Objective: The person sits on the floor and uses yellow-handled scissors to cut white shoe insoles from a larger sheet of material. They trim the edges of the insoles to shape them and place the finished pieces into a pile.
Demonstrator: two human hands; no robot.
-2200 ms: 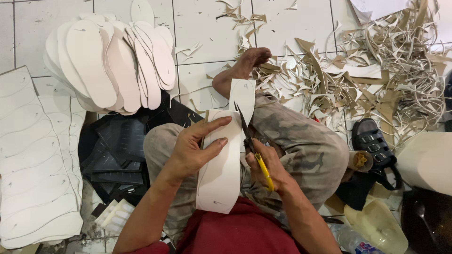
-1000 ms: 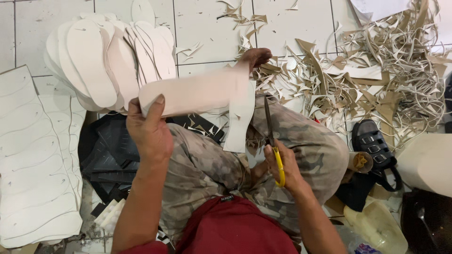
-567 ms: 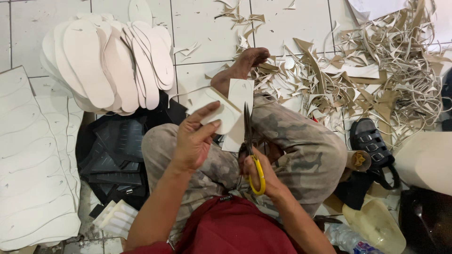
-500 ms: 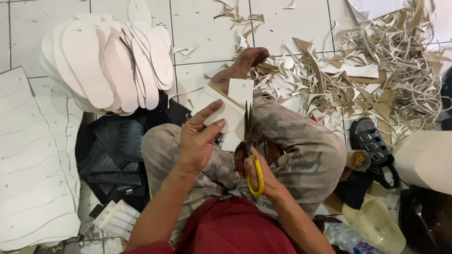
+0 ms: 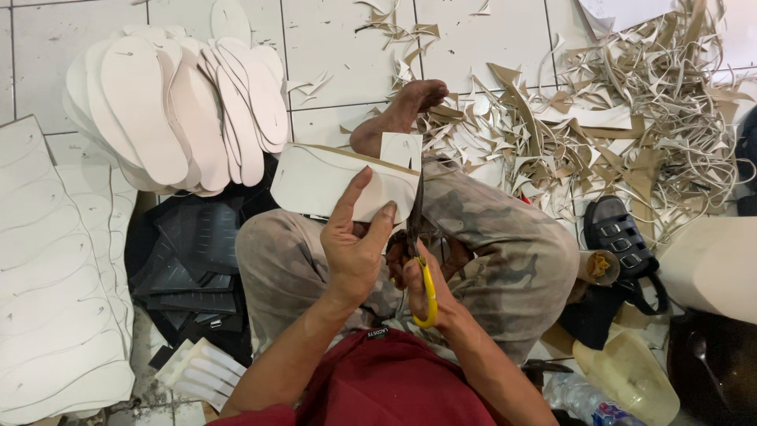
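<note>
Evidently the cutting step is in hand: the left hand pinches a white sheet over the lap, thumb on top, while the right hand is closed through the yellow loops of the scissors, blades pointing to twelve o'clock along the sheet's three-o'clock edge. Next, I judge, the blades must follow the drawn sole outline while the left hand turns the sheet. Cut soles lie at ten o'clock, scraps at two.

Red short-sleeved shirt, camouflage trousers, arms and foot bare.
</note>
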